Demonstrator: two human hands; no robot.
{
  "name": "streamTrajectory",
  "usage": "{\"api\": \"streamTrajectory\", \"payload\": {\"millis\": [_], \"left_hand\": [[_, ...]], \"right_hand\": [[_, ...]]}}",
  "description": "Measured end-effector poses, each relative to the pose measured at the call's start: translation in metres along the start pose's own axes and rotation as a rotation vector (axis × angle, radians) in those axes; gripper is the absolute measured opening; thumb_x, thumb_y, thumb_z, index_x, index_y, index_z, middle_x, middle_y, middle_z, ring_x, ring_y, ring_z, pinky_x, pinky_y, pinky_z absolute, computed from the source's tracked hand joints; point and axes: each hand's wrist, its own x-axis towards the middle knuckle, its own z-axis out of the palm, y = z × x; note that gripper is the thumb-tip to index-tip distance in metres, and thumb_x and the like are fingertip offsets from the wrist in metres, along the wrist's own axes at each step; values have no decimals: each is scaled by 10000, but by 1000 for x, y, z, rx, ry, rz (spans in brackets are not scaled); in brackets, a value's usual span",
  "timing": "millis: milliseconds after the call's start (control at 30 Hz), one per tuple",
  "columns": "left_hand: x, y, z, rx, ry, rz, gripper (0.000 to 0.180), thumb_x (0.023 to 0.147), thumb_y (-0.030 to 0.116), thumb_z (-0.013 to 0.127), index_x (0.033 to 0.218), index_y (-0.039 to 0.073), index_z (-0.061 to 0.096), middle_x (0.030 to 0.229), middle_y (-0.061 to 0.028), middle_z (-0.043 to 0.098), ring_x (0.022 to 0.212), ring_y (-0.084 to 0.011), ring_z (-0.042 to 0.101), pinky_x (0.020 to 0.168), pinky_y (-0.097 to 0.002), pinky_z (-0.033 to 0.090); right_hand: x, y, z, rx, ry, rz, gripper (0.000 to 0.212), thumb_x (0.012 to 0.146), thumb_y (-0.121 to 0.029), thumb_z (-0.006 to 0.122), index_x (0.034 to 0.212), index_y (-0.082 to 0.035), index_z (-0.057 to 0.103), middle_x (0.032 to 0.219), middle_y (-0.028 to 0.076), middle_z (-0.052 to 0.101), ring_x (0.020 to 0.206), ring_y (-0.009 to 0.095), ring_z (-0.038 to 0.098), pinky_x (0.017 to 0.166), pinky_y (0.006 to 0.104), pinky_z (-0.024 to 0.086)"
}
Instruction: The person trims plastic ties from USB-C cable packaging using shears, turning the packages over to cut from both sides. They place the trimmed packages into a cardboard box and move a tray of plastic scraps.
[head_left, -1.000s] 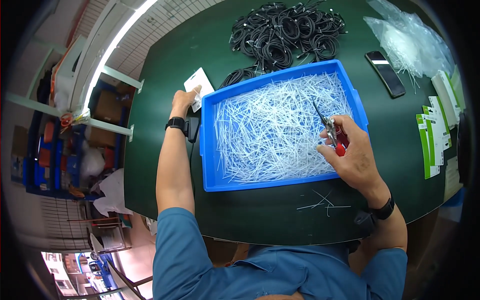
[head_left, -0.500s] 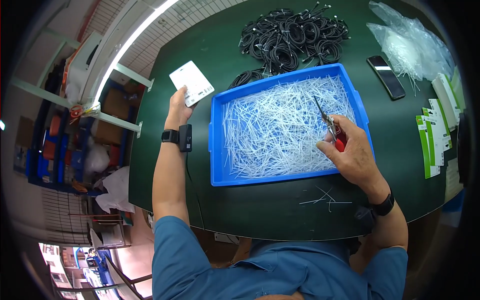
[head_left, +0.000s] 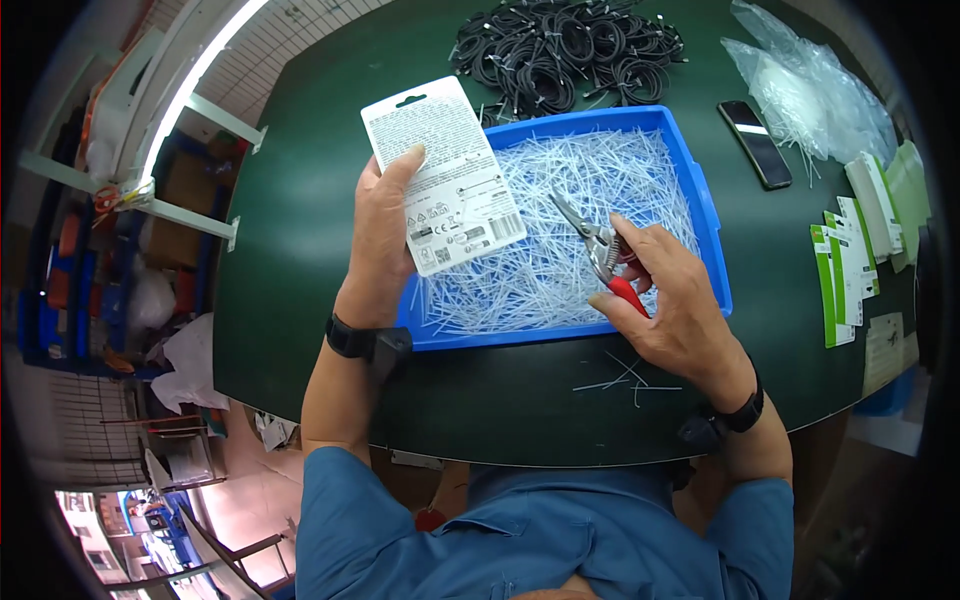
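My left hand (head_left: 385,215) grips a white retail blister card (head_left: 450,170) by its left edge, thumb across the printed back. The card has a black-edged hanging slot at its top and hides the left part of the blue tray (head_left: 712,215). In my right hand (head_left: 675,300) is a pair of pruning shears (head_left: 602,250) with red handles and a metal spring, its blades pointing up and left over the tray. Many thin white plastic ties (head_left: 560,285) fill the tray. Between the card and the shears' tips there is a gap.
Coiled black cables (head_left: 560,55) are heaped beyond the tray. At the right lie a phone (head_left: 755,145), a clear plastic bag (head_left: 815,95) with white ties, and green-and-white cards (head_left: 845,265). A few loose ties (head_left: 625,378) rest near the table's (head_left: 500,430) front edge.
My left hand has brought the card nearer and to the right, over the tray's left side. The shears in my right hand have moved left and a little nearer.
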Motion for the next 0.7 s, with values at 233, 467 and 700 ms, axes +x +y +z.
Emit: {"api": "streamTrajectory", "payload": {"millis": [233,467,700], "left_hand": [[-36,-16,34,-50,-62,16,363,1042,177,533,1321,-53,499,1226,-193,659,1030,-219,714,860,-355,618],[-47,-28,33,-53,-108,19,354,1047,189,533,1314,-44,532,1194,-165,684,989,-167,703,872,-306,583],[-53,-29,38,21,-150,17,352,1054,202,536,1318,-31,537,1174,-140,689,972,-125,683,860,-287,577]], "right_hand": [[5,13,6,-180,101,-91,733,758,-114,865,1407,35,558,1013,160,644,840,239,631,737,337,530],[5,6,11,-226,56,-77,726,754,-95,864,1406,28,567,1012,155,647,856,236,638,751,339,540],[5,11,16,-288,89,-138,744,748,-73,863,1421,20,559,1027,160,646,855,249,640,762,352,549]]}}
